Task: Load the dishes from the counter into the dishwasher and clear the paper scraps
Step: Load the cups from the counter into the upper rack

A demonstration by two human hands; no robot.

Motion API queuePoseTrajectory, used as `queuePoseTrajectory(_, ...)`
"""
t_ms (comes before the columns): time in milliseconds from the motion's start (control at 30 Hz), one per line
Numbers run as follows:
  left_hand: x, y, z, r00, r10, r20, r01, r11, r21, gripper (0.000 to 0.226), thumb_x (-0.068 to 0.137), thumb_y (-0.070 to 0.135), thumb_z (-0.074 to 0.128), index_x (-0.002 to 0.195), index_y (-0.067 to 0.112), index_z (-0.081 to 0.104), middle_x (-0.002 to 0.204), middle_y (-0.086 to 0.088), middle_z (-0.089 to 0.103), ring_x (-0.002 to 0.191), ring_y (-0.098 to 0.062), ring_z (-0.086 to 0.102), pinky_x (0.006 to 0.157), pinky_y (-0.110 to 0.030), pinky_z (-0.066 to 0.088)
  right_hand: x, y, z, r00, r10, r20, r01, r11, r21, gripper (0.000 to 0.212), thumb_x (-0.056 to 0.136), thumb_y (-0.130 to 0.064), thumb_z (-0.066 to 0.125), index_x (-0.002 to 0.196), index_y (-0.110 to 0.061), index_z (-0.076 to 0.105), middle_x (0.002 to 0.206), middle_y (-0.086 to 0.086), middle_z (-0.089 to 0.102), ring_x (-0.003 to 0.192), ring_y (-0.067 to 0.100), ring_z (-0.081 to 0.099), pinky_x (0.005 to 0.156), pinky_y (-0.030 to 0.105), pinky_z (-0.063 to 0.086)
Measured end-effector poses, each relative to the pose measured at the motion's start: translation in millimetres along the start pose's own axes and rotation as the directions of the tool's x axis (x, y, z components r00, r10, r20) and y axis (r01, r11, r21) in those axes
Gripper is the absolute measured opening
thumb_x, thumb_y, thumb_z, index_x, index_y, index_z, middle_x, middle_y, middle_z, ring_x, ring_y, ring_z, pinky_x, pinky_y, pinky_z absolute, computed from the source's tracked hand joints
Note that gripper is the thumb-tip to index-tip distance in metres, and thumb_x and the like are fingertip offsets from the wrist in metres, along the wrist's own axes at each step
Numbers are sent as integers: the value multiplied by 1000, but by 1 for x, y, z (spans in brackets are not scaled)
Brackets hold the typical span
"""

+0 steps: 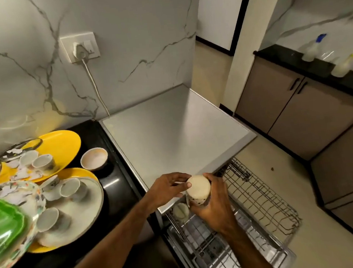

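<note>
My right hand (215,207) grips a pale cup (198,188), held upside down over the left end of the pulled-out dishwasher rack (262,197). My left hand (167,188) touches the cup's upturned base with thumb and fingertips. Another pale cup (180,212) sits in the rack just below. On the black counter (116,190) at the left lie yellow plates (61,144), a grey plate (92,207) with several small cups, a bowl (94,158), a green dish (4,226) and torn paper scraps (23,172).
The dishwasher's grey top (171,134) is right of the counter. A lower rack (214,256) shows beneath the upper one. A socket with a white cable (80,49) is on the marble wall. Brown cabinets (297,110) with bottles stand at the right.
</note>
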State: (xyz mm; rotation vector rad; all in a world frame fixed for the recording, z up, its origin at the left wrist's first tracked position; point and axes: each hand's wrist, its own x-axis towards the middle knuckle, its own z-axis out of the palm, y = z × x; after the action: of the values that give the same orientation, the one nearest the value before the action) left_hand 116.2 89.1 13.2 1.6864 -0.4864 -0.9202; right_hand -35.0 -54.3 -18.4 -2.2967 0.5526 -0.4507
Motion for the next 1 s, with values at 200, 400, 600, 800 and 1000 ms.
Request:
queuePoseTrajectory(200,-12,-38,23,995,-83,-54,90,985,144,35,85,33,82,119,33,72,110,14,75,105,-6,70,94,-35,59,-17,25,9,991,-25,133,41,992,-120,98,63,-64,82,143,-28,39,130,-8,41,119,10,38,96,31,45)
queuePoseTrajectory(400,-30,-56,38,971,-229,-63,236,961,143,36,88,21,81,122,20,70,112,6,75,103,-9,72,86,-28,61,-33,53,25,956,-14,291,92,963,-253,103,67,-59,81,150,-28,29,138,-5,37,124,11,38,101,34,47)
queuePoseTrajectory(600,-44,-82,40,961,-276,-24,245,809,534,43,92,31,74,133,24,64,127,6,70,117,-7,65,105,-31,52,-34,69,43,900,70,429,81,943,-323,105,76,-47,84,156,-23,21,153,-1,34,137,18,40,114,36,42)
queuePoseTrajectory(800,-48,-100,41,937,-348,-26,240,588,772,65,98,31,62,157,24,34,150,-9,48,134,-26,51,109,-36,43,-23,70,65,860,134,492,112,892,-439,94,85,-38,80,157,-16,24,157,3,36,139,23,44,113,35,41)
queuePoseTrajectory(1000,-45,-116,44,962,-264,-76,199,481,854,73,98,34,61,160,20,24,162,-8,29,145,-29,37,118,-41,36,-25,83,86,809,206,551,119,859,-497,82,86,-27,81,151,-14,34,148,6,45,129,22,52,103,31,49)
